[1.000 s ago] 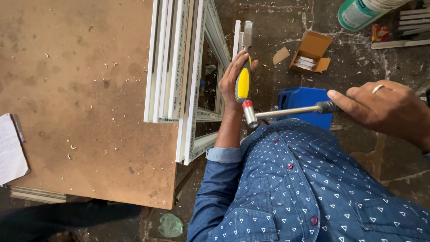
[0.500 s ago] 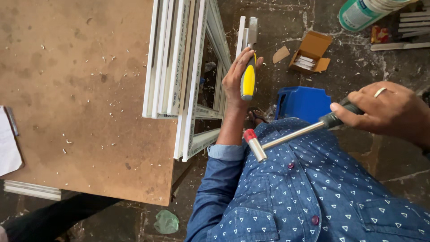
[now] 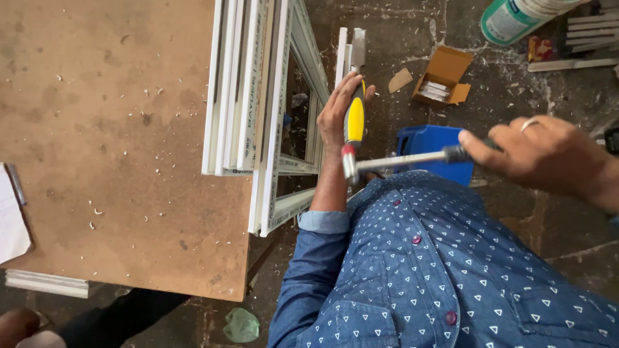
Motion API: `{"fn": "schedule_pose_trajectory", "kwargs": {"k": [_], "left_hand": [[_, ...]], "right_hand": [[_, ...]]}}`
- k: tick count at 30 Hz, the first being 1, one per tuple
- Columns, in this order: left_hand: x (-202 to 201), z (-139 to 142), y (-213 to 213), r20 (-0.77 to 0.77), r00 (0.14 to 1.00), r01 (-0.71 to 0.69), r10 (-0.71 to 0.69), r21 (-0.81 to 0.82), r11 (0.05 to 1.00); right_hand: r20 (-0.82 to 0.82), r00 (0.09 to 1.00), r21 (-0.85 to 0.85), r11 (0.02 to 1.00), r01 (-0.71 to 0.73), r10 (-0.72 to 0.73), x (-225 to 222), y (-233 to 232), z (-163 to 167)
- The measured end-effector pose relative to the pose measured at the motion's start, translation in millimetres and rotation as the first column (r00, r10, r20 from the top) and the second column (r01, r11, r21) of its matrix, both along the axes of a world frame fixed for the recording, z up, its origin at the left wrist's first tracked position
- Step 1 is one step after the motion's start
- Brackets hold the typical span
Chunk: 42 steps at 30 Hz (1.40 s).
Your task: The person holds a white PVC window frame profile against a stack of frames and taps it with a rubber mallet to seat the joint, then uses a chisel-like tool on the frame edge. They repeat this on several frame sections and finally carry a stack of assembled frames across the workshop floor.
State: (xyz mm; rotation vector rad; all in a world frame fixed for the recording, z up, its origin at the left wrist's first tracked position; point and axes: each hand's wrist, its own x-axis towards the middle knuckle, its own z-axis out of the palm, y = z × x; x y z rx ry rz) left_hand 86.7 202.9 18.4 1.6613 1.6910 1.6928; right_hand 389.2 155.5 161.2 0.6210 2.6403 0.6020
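My left hand grips a chisel with a yellow and black handle, its blade set against a white plastic strip beside a white window frame. My right hand, with a ring on one finger, holds a hammer by its black grip. The hammer's metal head touches the red butt end of the chisel handle. The window frame leans off the right edge of a brown worktable.
A blue box sits on the dirty floor under the hammer. A small open cardboard box, a green-white cartridge tube and white profile offcuts lie at top right. Paper rests on the table's left edge.
The hammer swung down away from the chisel half a second ago and has now come back up, its head meeting the chisel's butt end. My left hand stayed put.
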Motion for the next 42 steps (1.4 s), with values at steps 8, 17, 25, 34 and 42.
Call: {"fn": "schedule_pose_trajectory", "kwargs": {"k": [8,17,25,34,42], "left_hand": [[-3,2,3,0.016,1.0,0.013,-0.013,-0.01,1.0],[-9,5,-3,0.037,0.999,-0.016,0.015,0.028,0.999],[-7,3,-3,0.008,1.0,-0.017,0.016,0.043,0.999],[-12,5,-3,0.001,1.0,0.005,-0.005,0.035,0.999],[-11,6,-5,0.027,0.999,0.026,-0.026,-0.005,1.0]], "right_hand": [[0.057,0.997,0.056,0.997,0.051,-0.054,0,2,-3],[-0.311,0.936,0.041,0.987,-0.158,0.163,17,-1,-14],[-0.489,0.868,-0.098,0.983,-0.158,0.091,11,-2,-12],[-0.415,0.904,-0.057,0.989,-0.138,0.102,6,-3,-8],[-0.418,0.896,-0.038,0.983,-0.18,0.148,16,-3,-15]]}}
